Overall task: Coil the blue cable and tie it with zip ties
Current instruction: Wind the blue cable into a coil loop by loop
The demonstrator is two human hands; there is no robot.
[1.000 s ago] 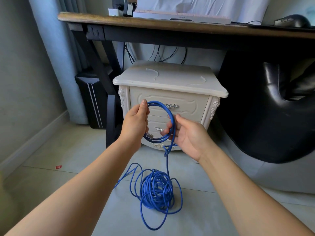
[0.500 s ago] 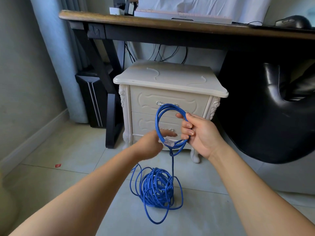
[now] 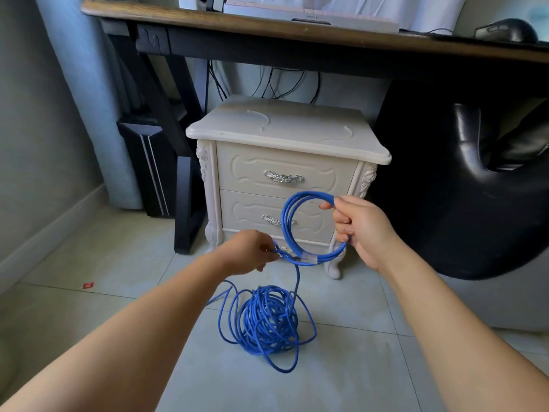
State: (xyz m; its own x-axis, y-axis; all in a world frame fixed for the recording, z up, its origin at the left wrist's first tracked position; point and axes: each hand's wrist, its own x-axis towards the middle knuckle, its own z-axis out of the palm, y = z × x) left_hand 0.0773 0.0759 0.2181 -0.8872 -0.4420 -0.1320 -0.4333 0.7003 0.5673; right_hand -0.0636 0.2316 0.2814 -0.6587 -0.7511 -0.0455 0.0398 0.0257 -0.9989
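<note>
Blue cable [image 3: 309, 195] loops now hang in my right hand [image 3: 362, 230] alone; just beside it, my left hand [image 3: 246, 251] pinches the next length.

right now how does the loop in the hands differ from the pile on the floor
The held loop is a neat open ring of a few turns; the floor pile is a dense tangle of many strands. The held loop is upright in the air, gripped by the right hand; the floor pile lies untouched on the tiles. Both are blue and joined by a hanging strand.
</note>
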